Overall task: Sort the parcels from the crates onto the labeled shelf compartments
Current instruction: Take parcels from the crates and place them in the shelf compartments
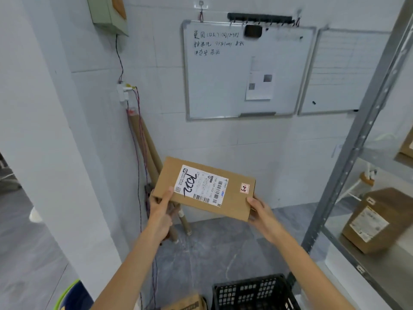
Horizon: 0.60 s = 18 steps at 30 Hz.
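Gripping parcel ends w/ fingers, left hand & right hand; whiteboard on tiled wall above parcel, crate on grey floor below.

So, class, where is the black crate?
Head view, bottom edge, right of centre: the black crate sits on the floor beside the metal shelf, below the held parcel.

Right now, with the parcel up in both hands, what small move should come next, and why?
Probably turn right and bring the parcel toward the shelf. The left hand and right hand grip its ends, it is clear of the crate, and its label with a handwritten number faces up. Which compartment fits cannot be told: no shelf labels show.
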Tool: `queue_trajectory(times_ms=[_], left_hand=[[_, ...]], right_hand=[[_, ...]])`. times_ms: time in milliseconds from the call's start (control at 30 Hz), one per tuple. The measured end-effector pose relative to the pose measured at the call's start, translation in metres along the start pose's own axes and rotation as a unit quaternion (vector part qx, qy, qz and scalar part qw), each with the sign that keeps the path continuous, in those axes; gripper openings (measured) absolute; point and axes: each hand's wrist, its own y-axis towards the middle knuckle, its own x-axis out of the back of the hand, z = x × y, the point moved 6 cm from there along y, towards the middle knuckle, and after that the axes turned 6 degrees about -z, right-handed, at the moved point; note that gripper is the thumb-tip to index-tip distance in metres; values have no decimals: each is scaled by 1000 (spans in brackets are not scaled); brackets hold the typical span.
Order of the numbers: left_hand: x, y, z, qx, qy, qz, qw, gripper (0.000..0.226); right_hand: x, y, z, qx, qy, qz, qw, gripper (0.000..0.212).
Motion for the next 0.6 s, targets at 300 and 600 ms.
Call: queue_trajectory(times_ms=[300,600], left_hand=[[-39,-33,62,202,1,154,967,91],[-104,-65,133,272,-36,187,943,112]], right_hand=[[49,-14,48,108,122,-185,969,71],[87,-46,54,98,78,-292,948,113]])
